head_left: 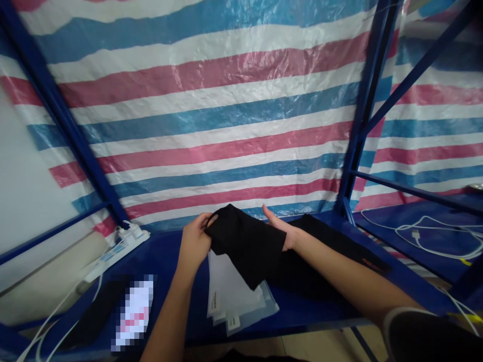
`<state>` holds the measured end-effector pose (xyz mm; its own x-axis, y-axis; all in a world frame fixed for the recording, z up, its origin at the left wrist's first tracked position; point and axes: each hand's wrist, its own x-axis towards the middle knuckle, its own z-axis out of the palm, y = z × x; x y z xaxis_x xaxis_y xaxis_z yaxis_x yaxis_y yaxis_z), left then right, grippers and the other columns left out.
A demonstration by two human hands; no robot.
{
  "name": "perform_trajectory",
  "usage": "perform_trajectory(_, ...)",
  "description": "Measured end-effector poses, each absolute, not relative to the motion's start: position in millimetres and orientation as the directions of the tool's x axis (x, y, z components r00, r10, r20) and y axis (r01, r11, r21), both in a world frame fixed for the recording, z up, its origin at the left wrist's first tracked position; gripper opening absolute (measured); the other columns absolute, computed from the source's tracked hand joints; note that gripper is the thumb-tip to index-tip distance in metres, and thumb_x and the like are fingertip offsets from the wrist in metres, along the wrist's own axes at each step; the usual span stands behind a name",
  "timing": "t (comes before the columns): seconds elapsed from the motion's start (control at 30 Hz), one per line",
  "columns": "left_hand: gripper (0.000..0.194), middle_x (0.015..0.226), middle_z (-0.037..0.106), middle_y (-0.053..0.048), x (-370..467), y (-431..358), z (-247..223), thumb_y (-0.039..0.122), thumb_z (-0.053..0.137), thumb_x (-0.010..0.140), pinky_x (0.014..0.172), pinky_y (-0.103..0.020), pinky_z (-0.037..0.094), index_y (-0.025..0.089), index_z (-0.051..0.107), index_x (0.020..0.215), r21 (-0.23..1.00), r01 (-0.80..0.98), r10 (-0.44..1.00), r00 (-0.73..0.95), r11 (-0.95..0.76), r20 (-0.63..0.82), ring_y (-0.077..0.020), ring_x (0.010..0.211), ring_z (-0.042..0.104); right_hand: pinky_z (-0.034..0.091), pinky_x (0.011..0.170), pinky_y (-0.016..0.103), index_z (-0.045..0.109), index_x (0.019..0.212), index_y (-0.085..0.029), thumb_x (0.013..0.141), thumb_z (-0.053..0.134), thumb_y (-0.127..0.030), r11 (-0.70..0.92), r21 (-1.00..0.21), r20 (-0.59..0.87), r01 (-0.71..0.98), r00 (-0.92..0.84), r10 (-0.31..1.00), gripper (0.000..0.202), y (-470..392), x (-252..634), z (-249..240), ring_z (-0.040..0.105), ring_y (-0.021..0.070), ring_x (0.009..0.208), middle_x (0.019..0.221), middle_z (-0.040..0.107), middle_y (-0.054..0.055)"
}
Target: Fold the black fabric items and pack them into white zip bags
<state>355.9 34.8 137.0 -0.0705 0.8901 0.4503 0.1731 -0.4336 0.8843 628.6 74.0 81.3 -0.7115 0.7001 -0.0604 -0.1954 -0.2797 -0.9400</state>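
Observation:
A folded piece of black fabric (245, 241) is held up over the blue surface, its exact kind unclear. My left hand (196, 239) is closed on its upper left edge, thumb and fingers pinching it. At the fabric's right end is my right hand (285, 232), thumb stretched up and away from the cloth; its other fingers are hidden behind or inside the fabric. Below lie several clear plastic bags (236, 296) with small white labels. Another black cloth (339, 246), with small red lettering, lies under and beyond my right forearm.
The blue metal surface (158, 261) has upright posts (352, 151) around it. A striped plastic sheet (226, 125) hangs behind. At left sit a white power strip (116, 254) with cords, a dark item (98, 311) and a pixelated patch. A white cable (418, 231) lies coiled at right.

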Motion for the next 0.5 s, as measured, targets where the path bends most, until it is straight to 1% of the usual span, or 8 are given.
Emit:
perform_trajectory(0.07,0.025,0.093,0.082,-0.007,357.6,38.0,137.1,0.031,0.088,0.075,0.088,-0.037,0.06,0.018,0.082,0.095,0.927,-0.051,0.925,-0.112,-0.371,0.363,-0.0324,0.1,0.075,0.066,0.085,0.037,0.079,0.11,-0.016,0.077,0.091,-0.06,-0.303,-0.937,-0.072,-0.173,-0.754,0.653,0.056,55.2,649.4,78.2,0.082,0.0287,0.095,0.101,0.083,0.012)
perform_trajectory(0.13,0.026,0.103,0.083,-0.009,361.3,40.3,133.8,0.037,0.085,0.08,0.089,-0.039,0.062,0.02,0.081,0.099,0.918,-0.272,0.956,-0.129,-0.288,0.262,-0.0316,0.105,0.076,0.066,0.082,0.029,0.077,0.121,-0.018,0.071,0.098,-0.027,-0.29,-0.946,-0.079,-0.146,-0.763,0.642,0.055,38.8,674.7,76.1,0.082,0.0239,0.095,0.109,0.082,0.009)
perform_trajectory(0.17,0.027,0.109,0.083,-0.01,363.7,41.2,130.3,0.041,0.083,0.083,0.089,-0.04,0.063,0.021,0.081,0.102,0.902,-0.359,0.97,-0.13,-0.238,0.204,-0.0314,0.108,0.076,0.067,0.08,0.028,0.075,0.126,-0.02,0.071,0.096,-0.02,-0.272,-0.949,-0.074,-0.157,-0.731,0.679,0.059,32.7,689.2,75.7,0.082,0.0236,0.096,0.113,0.081,0.009)
perform_trajectory(0.2,0.029,0.113,0.083,-0.011,366.4,42.2,125.4,0.045,0.081,0.086,0.089,-0.041,0.064,0.022,0.081,0.104,0.892,-0.414,0.983,-0.114,-0.182,0.147,-0.0316,0.11,0.077,0.067,0.079,0.029,0.075,0.128,-0.021,0.071,0.095,-0.019,-0.253,-0.95,-0.067,-0.182,-0.674,0.736,0.061,28.2,705.0,75.4,0.082,0.0241,0.098,0.116,0.081,0.009)
perform_trajectory(0.27,0.032,0.117,0.082,-0.014,371.6,45.1,112.1,0.046,0.082,0.086,0.087,-0.044,0.065,0.023,0.081,0.108,0.908,-0.413,0.997,-0.036,-0.074,0.065,-0.0337,0.109,0.077,0.068,0.082,0.031,0.075,0.129,-0.022,0.074,0.094,-0.024,-0.202,-0.949,-0.054,-0.241,-0.508,0.859,0.058,23.9,739.5,74.2,0.081,0.0258,0.102,0.118,0.08,0.011)
perform_trajectory(0.37,0.04,0.115,0.082,-0.018,377.2,53.5,89.2,0.041,0.088,0.079,0.083,-0.048,0.065,0.02,0.081,0.112,0.986,-0.166,0.993,0.115,0.018,0.001,-0.0365,0.103,0.079,0.068,0.084,0.033,0.077,0.124,-0.022,0.076,0.093,-0.036,-0.159,-0.971,-0.098,-0.179,-0.308,0.946,0.053,23.3,792.8,66.1,0.081,0.0265,0.101,0.12,0.079,0.014)
perform_trajectory(0.43,0.041,0.114,0.082,-0.018,379.4,59.1,78.8,0.04,0.089,0.075,0.085,-0.048,0.064,0.02,0.08,0.11,0.996,0.055,0.996,0.068,-0.065,0.061,-0.0353,0.1,0.079,0.067,0.077,0.035,0.078,0.122,-0.022,0.076,0.092,-0.046,-0.127,-0.992,-0.125,-0.004,-0.176,0.976,0.054,21.5,823.5,55.9,0.08,0.0271,0.094,0.113,0.08,0.014)
perform_trajectory(0.5,0.037,0.12,0.08,-0.016,382.3,59.9,75.4,0.042,0.084,0.081,0.094,-0.049,0.062,0.022,0.08,0.112,0.93,0.268,0.965,0.007,-0.253,0.26,-0.034,0.106,0.077,0.064,0.073,0.036,0.079,0.118,-0.022,0.075,0.089,-0.057,-0.054,-0.975,-0.063,0.213,-0.038,0.997,0.056,15.2,846.3,45.2,0.078,0.0281,0.092,0.102,0.081,0.013)
